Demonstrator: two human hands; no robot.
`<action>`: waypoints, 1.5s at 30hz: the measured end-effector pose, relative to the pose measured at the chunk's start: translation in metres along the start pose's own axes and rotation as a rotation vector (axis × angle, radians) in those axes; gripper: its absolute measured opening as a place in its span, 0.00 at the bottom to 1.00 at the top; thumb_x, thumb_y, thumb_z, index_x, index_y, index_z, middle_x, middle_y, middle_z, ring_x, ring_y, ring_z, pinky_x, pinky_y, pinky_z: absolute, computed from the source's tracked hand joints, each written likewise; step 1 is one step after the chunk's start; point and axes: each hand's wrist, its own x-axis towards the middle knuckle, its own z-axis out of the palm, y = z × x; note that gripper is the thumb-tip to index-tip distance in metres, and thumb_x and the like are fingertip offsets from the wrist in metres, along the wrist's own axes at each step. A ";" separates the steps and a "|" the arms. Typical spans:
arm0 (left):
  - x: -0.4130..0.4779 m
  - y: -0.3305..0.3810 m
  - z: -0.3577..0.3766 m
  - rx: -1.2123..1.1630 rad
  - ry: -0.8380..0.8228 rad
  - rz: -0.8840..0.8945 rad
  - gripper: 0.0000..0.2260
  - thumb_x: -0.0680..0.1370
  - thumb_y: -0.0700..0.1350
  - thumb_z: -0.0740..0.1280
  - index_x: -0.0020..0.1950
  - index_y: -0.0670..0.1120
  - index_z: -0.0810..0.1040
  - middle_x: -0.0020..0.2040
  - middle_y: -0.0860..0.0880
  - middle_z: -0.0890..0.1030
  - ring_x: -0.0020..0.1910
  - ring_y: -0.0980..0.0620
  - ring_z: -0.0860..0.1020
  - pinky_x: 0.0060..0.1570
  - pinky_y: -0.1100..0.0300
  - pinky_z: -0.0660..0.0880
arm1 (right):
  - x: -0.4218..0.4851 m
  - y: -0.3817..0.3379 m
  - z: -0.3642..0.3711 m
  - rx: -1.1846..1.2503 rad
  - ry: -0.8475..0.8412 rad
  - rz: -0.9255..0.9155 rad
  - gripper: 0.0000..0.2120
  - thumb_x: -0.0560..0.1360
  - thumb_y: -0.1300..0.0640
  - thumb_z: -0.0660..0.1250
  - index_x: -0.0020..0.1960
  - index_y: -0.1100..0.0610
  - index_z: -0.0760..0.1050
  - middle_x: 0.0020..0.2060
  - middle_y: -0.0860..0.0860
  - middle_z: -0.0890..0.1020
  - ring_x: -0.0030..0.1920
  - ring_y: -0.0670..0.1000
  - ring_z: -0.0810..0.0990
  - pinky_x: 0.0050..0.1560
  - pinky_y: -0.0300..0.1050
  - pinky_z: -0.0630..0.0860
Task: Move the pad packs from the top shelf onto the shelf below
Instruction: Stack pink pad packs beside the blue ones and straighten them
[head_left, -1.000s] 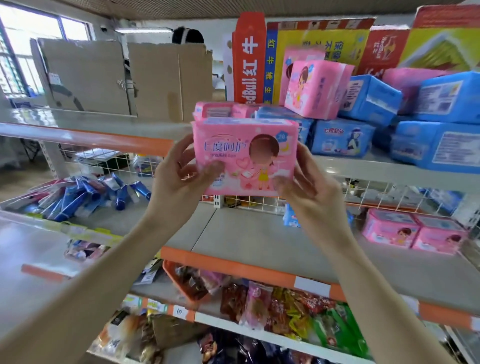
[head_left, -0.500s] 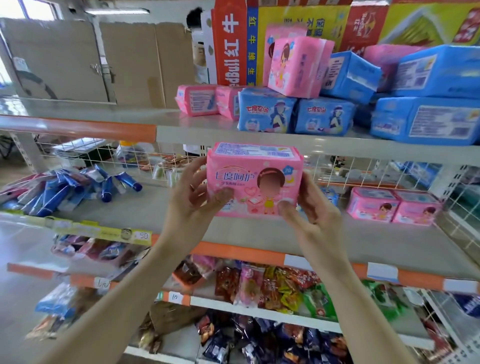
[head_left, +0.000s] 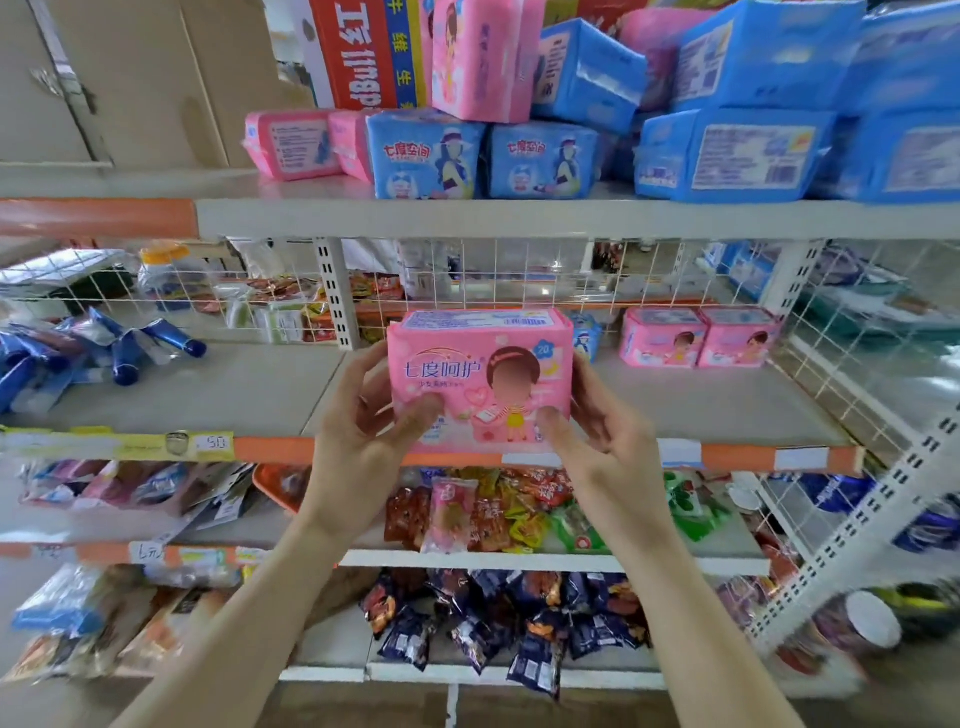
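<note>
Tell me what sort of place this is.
Probably a small grocery shop: tiered metal shelves with orange edge strips, a price tag reading .50, pad packs stacked on top, snack bags below.

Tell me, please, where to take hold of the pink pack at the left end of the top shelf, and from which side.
Probably its free left end, coming from the front-left. The pink pack lies with its long side forward and nothing on top; its right end is crowded by a second pack. Draw it left, then hold both short ends.
</note>
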 end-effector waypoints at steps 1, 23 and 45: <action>-0.004 -0.001 0.006 0.002 -0.009 0.000 0.26 0.72 0.51 0.74 0.69 0.52 0.72 0.58 0.49 0.85 0.57 0.48 0.83 0.51 0.49 0.82 | -0.005 0.001 -0.006 -0.012 0.003 0.009 0.26 0.78 0.57 0.69 0.74 0.49 0.69 0.61 0.39 0.81 0.63 0.42 0.79 0.65 0.44 0.76; 0.010 -0.050 0.082 -0.072 -0.165 -0.171 0.26 0.71 0.49 0.76 0.66 0.51 0.71 0.58 0.47 0.83 0.58 0.47 0.82 0.56 0.51 0.81 | -0.020 0.044 -0.067 -0.146 0.137 0.234 0.23 0.79 0.60 0.66 0.71 0.44 0.72 0.57 0.41 0.83 0.56 0.51 0.82 0.61 0.55 0.78; 0.089 -0.119 0.133 -0.162 -0.223 -0.119 0.22 0.76 0.46 0.74 0.68 0.52 0.73 0.57 0.53 0.84 0.54 0.52 0.84 0.51 0.61 0.79 | 0.046 0.092 -0.098 -0.218 0.207 0.223 0.21 0.78 0.55 0.66 0.68 0.38 0.72 0.58 0.40 0.83 0.60 0.42 0.80 0.59 0.36 0.76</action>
